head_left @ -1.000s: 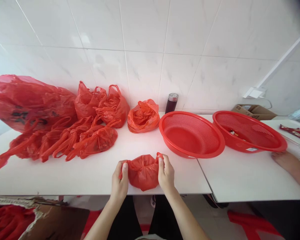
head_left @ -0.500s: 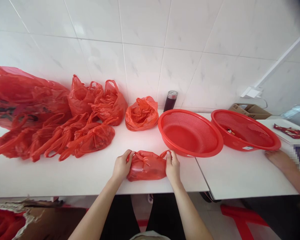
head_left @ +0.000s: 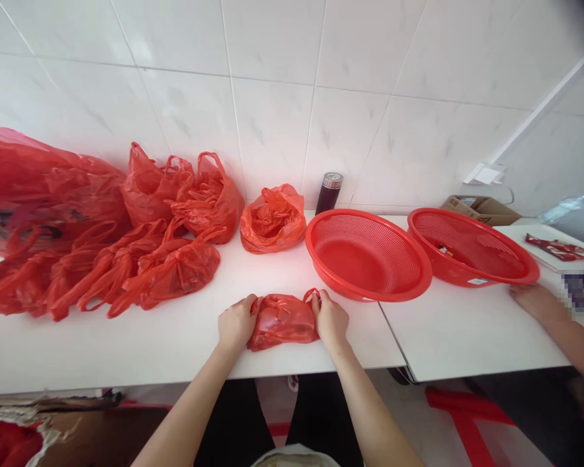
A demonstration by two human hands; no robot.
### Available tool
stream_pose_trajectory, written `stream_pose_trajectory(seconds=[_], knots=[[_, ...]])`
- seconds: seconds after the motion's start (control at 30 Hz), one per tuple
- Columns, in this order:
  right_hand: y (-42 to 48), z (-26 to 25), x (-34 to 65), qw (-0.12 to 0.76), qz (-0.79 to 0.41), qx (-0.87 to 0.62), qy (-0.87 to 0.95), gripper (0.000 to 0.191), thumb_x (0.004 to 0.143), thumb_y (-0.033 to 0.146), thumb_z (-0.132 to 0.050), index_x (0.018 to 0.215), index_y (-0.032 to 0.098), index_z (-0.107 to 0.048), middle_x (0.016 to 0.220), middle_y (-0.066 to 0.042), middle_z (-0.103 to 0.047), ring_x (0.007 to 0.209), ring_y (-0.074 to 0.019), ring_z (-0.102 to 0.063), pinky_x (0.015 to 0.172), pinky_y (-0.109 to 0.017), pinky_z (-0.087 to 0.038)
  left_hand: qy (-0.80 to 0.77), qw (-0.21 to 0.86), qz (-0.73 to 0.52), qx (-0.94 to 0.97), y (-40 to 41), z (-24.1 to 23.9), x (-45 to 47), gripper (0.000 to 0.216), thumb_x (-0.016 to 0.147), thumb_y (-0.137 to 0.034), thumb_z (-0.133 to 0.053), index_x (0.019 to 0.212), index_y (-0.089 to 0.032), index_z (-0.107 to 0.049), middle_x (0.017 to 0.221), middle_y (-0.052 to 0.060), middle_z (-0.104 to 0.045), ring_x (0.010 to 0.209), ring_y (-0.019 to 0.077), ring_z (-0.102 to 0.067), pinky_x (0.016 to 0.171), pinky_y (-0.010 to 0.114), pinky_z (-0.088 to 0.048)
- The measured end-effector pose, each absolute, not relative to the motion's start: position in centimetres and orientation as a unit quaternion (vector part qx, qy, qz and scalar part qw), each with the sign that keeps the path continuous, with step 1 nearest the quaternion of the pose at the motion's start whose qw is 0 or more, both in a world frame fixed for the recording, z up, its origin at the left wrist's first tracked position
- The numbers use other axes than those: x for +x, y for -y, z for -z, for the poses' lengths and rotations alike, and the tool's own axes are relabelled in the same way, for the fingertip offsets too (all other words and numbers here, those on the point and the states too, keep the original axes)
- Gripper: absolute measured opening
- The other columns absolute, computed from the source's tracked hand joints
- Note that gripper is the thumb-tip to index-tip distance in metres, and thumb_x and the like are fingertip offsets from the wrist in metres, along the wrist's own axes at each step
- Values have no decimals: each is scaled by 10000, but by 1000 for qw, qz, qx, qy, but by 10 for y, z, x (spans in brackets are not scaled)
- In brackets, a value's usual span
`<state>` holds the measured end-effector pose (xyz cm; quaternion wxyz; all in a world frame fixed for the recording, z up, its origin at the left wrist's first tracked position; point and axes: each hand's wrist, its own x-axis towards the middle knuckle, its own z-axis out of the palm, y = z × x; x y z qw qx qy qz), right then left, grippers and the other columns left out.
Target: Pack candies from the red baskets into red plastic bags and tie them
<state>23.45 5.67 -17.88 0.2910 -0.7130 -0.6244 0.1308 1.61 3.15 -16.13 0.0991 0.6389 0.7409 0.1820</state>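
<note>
A filled red plastic bag (head_left: 285, 321) lies on the white table close to its front edge. My left hand (head_left: 237, 322) is closed on the bag's left end, fingers curled into the plastic. On the other side, my right hand (head_left: 331, 320) grips the right end, where a handle loop sticks up by the fingers. What is inside the bag cannot be made out through the plastic. Just beyond my right hand stands a red plastic colander (head_left: 370, 285).
Several tied red bags (head_left: 175, 272) lie to the left, with fuller bags (head_left: 209, 201) behind. An open red bag (head_left: 272, 224) and a dark thermos (head_left: 329, 193) stand by the wall. At right, another person's hand (head_left: 535, 301) is beside a second colander (head_left: 477, 250).
My right hand has shifted its grip slightly inward on the bag, and the handle loop now rises above its fingers. The view has turned slightly.
</note>
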Motion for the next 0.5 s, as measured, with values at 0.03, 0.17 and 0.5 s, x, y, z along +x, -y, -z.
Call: stream_pose_trajectory(seconds=[0.03,0.17,0.5], knots=[[-55,178,236,298,-134,-710,623,298,932,401,-384,861,211,-603,598,-22,-571,572,-184,-523,576,-270,-276,-738,101,-190,639,-29,160,16,359,939,-447,-354,792,-236,-605,731,59,-663,620,213,-571,558,286,-257],[-34,170,247,348,-160,-684,621,376,978,416,-247,926,202,-552,772,-50,-653,701,-186,-594,636,-266,-392,-722,128,-242,636,-5,144,9,401,962,-455,-302,745,-228,-552,673,4,-602,607,160,-524,585,254,-333],[16,148,280,549,-366,-567,494,376,902,566,-456,913,206,-565,912,-40,-596,842,-179,-582,768,-306,-506,-671,347,-394,523,74,105,-26,470,887,-568,-444,603,-200,-505,590,-27,-381,605,145,-374,596,265,-303]])
